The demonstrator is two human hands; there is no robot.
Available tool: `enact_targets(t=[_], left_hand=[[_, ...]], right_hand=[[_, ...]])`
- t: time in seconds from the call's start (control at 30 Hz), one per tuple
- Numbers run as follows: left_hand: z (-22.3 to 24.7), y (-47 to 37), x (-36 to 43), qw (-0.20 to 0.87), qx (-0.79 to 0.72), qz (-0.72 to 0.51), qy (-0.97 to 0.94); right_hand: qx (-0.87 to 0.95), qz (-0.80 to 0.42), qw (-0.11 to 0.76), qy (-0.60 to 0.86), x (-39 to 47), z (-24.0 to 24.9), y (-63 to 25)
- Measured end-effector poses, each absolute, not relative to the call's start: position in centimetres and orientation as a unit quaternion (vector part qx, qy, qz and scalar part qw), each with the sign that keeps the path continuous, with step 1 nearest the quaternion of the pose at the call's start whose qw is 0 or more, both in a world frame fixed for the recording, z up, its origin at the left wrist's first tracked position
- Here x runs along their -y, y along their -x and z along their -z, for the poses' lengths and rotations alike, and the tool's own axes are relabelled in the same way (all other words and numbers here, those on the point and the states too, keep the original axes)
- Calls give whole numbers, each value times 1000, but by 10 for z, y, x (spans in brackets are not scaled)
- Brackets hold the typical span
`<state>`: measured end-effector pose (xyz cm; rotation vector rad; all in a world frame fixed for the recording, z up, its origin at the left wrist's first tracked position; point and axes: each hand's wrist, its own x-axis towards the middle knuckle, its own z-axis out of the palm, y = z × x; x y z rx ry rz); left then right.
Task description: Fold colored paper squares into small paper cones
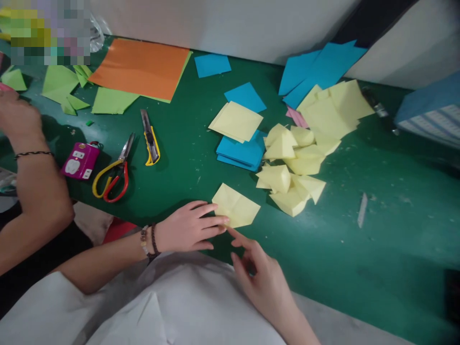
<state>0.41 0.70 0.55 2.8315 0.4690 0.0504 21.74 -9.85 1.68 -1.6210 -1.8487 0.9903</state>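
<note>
A pale yellow sheet of paper [237, 205] with crease lines lies on the green table in front of me. My left hand [192, 226] rests flat, its fingertips on the sheet's left and lower-left edge. My right hand [260, 268] has its index finger stretched to the sheet's lower corner, beside the left fingertips; the thumb is apart and nothing shows in its grasp. Just to the right is a heap of folded yellow paper pieces [282, 143]. Beyond the sheet, a small stack of yellow squares [237, 121] overlaps blue folded papers [240, 151].
Scissors [120, 175], a yellow box cutter [150, 139] and a purple box [81, 160] lie left. Orange paper [147, 67] and green pieces [59, 84] are farther back. Blue sheets [323, 67], a pen [379, 110] and a blue box [431, 112] stand right. A co-worker's arm [39, 177] reaches in at left.
</note>
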Motion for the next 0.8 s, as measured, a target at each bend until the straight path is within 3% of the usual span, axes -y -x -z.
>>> enact_targets(t=[0.37, 0.6, 0.8], left_hand=[[-4, -3, -4, 143, -166, -18, -975], [-4, -1, -5, 159, -160, -6, -974], [-3, 1, -8, 203, -175, -9, -963]], right_hand=[[644, -397, 238, 610, 106, -9, -214], [710, -156, 281, 627, 74, -7, -222], [731, -140, 237, 624, 44, 7, -217]])
